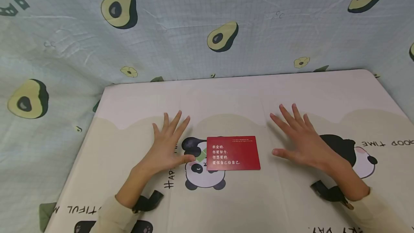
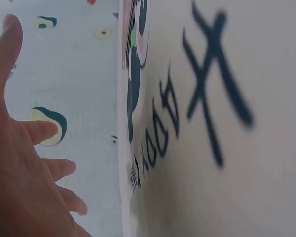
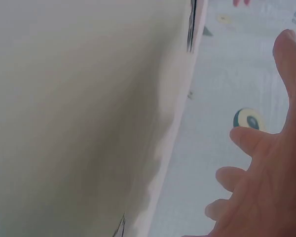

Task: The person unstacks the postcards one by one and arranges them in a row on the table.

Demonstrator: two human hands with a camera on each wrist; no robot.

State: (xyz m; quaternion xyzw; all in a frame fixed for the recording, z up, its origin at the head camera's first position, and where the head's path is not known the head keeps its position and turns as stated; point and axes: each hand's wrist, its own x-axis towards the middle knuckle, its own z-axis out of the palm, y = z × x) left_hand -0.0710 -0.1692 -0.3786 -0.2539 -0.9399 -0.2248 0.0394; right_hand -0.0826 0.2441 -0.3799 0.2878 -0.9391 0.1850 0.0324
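A red card [image 1: 233, 153] with white printed lines lies flat near the middle of the table, over part of a printed panda. To its left, my left hand [image 1: 166, 146] is spread with straight fingers, its thumb tip a little short of the card's left edge. On the other side, my right hand [image 1: 302, 143] is spread as well, farther from the card. Both hands hold nothing. The left wrist view shows the left hand [image 2: 29, 163] held above the tabletop, and in the right wrist view the right hand [image 3: 266, 182] is likewise raised over its shadow.
The table [image 1: 252, 204] wears a pale cover printed with pandas and lettering. Behind it and at the left hangs a light cloth [image 1: 174, 6] with avocado prints, meeting the table's back edge. Black straps or prints show near both wrists.
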